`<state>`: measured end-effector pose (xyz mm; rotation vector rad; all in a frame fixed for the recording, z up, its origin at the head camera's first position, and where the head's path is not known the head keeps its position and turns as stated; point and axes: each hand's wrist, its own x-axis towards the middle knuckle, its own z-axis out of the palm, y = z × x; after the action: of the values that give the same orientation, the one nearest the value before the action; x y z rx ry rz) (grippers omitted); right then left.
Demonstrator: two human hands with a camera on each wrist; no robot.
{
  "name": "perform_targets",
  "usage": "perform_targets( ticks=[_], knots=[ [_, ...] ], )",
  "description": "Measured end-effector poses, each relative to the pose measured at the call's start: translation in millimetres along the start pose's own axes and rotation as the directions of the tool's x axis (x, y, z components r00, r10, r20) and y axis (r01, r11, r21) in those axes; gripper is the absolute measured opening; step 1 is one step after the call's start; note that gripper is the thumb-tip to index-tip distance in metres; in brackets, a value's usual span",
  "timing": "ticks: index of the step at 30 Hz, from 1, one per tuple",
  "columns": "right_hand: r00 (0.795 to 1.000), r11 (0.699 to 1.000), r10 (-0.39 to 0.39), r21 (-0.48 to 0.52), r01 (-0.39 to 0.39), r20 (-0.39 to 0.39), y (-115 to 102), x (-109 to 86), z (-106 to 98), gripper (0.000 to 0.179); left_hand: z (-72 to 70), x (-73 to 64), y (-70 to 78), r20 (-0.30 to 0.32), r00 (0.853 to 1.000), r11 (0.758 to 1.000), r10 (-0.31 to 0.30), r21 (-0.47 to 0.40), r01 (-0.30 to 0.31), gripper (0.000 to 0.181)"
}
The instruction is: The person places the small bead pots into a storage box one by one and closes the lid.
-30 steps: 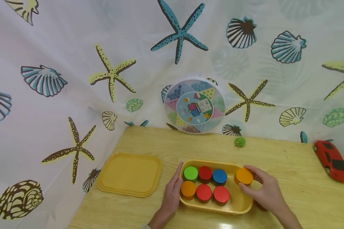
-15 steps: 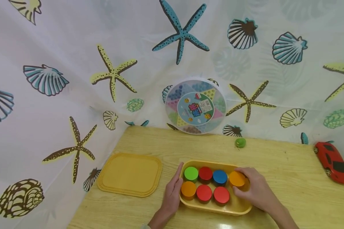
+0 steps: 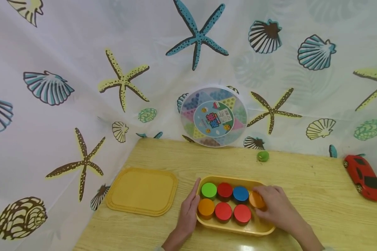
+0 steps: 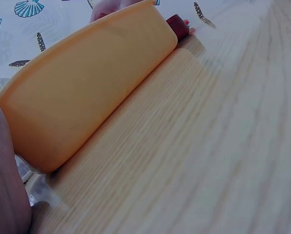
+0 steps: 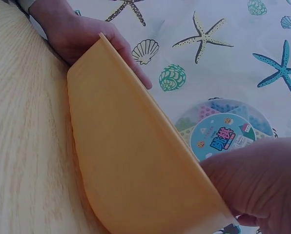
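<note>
A yellow oblong bin (image 3: 238,228) holds several round cylinders. They include a green one (image 3: 209,190), a dark red one (image 3: 224,190), a blue one (image 3: 240,194), an orange one (image 3: 206,208) and two bright red ones. My right hand (image 3: 276,207) reaches over the bin's right end and grips another orange cylinder (image 3: 256,200) just right of the blue one; the fingers cover part of it. At the left end, my left hand (image 3: 188,211) lies along the outer wall with its fingers straight. The left wrist view shows a dark red piece (image 4: 178,27) beyond the bin.
To the left lies a flat yellow lid (image 3: 141,191). A round game board (image 3: 213,116) leans against the patterned cloth behind. A small green lump (image 3: 263,156) sits behind the bin, and a red toy car (image 3: 364,177) stands at the far right.
My right hand has brought the orange cylinder down and left into the bin, up beside the blue one. My left hand stays against the bin's left end.
</note>
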<state>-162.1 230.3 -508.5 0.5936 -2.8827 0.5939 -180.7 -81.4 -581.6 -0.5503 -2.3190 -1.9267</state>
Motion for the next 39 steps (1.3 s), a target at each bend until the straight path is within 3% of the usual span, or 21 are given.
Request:
perform_targets(
  ticks=[7, 10, 16, 20, 27, 31, 34, 39],
  knots=[
    [0.995, 0.994, -0.078, -0.085, 0.073, -0.06, 1, 0.2, 5, 0.052, 0.2, -0.2, 0.0, -0.001, 1.0, 1.0, -0.005, 0.001, 0.005, 0.052],
    [0.992, 0.996, -0.078, -0.058, 0.073, -0.094, 1, -0.4, 4, 0.048, 0.2, -0.2, -0.8, -0.006, 1.0, 1.0, -0.004, 0.009, 0.004, 0.052],
    [0.975, 0.994, -0.024, 0.096, 0.047, -0.221, 6, -11.6, 0, 0.042, -0.1, -0.2, -0.4, -0.006, 1.0, 1.0, 0.004, 0.011, -0.003, 0.052],
    [0.951, 0.983, 0.036, 0.182, 0.022, -0.309, 14, -25.5, -3, 0.044, -0.1, -0.4, -0.3, -0.007, 1.0, 1.0, 0.009, 0.014, -0.008, 0.052],
    [0.908, 0.951, 0.179, 0.302, -0.061, -0.38, 31, -54.4, -5, 0.054, 1.0, -0.3, -1.8, -0.014, 1.0, 0.999, 0.024, 0.027, -0.023, 0.051],
    [0.895, 0.93, 0.28, 0.329, -0.164, -0.346, 39, -68.1, -5, 0.055, 1.8, 0.3, -1.8, -0.015, 0.999, 0.999, 0.028, 0.035, -0.028, 0.051],
    [0.895, 0.904, 0.359, 0.338, -0.263, -0.264, 42, -75.8, -4, 0.058, 1.8, 0.7, -1.3, -0.018, 0.999, 0.999, 0.035, 0.032, -0.034, 0.051],
    [0.892, 0.863, 0.427, 0.36, -0.354, -0.147, 45, -85.6, -1, 0.066, 1.6, 0.2, 0.0, -0.019, 0.999, 0.999, 0.029, 0.028, -0.028, 0.051]
  ],
)
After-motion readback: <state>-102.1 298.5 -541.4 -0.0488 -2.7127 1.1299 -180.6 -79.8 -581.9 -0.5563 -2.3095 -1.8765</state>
